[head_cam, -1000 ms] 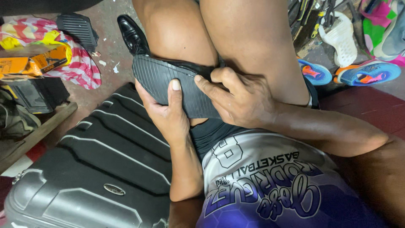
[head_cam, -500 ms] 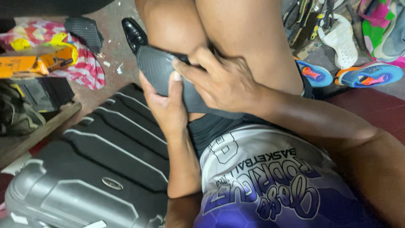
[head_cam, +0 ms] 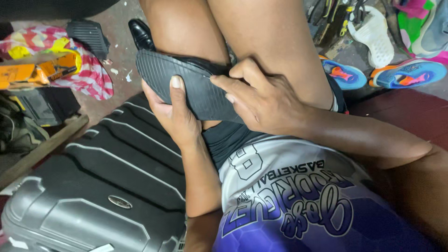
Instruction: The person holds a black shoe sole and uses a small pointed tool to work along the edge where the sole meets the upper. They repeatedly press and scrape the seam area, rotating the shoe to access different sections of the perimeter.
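1. Far to the left I see a yellow box (head_cam: 32, 74) on a striped cloth (head_cam: 95, 79). They lie well away from the hands.
2. Low on the left is a big grey suitcase (head_cam: 107, 186). It lies flat, just beside the person's leg.
3. Near the top is a shiny black shoe (head_cam: 141, 33) on the floor, close behind the sole.
4. Next comes the black rubber sole (head_cam: 186, 86), with its ribbed side facing me. It leans on the person's knee, between the two hands.
5. The left hand (head_cam: 175, 116) cups the sole from below. Its thumb lies flat on the ribs, so this hand is closed around the sole.
6. The right hand (head_cam: 261, 100) bends over the sole's right end. Its fingers press on the edge there, so it holds the sole too.
7. I think the step now is pressing and feeling along the sole's edge. Something dark sits behind the sole, but I cannot tell what it is.
8. I think a next move calls for a firm hold from below and slow, even pushes along the rim.
9. Far to the right, blue sports shoes (head_cam: 345, 74) and a white shoe (head_cam: 368, 30) lie on the floor, well away.
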